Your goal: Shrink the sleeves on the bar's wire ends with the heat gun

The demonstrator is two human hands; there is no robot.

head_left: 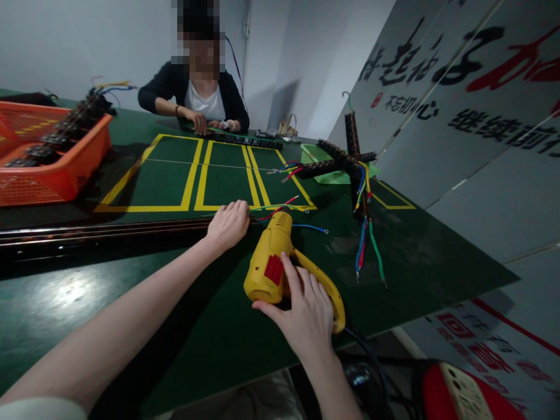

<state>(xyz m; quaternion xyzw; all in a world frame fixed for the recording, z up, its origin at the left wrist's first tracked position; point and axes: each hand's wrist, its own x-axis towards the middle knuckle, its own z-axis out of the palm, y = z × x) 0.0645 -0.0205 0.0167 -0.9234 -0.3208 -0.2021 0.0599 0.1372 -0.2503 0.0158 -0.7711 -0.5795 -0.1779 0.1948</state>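
Note:
My right hand (306,315) is wrapped round a yellow heat gun (265,268) with a red label. Its nozzle points away from me, towards loose wires. My left hand (230,223) is closed over the right end of a long, dark, glossy strip (109,239) that lies across the table. Past my left fingers stick out a blue wire (310,227) with a ring terminal, plus red and yellow-green wires (280,207). The fingertips of my left hand are partly hidden.
An orange basket (96,157) holds dark wired strips at left. Across the green table (437,262), a person (205,99) handles another strip (249,140). Crossed wired strips (350,163) lie on a light green tray (315,154) at right. A red-and-cream power socket (464,388) is below.

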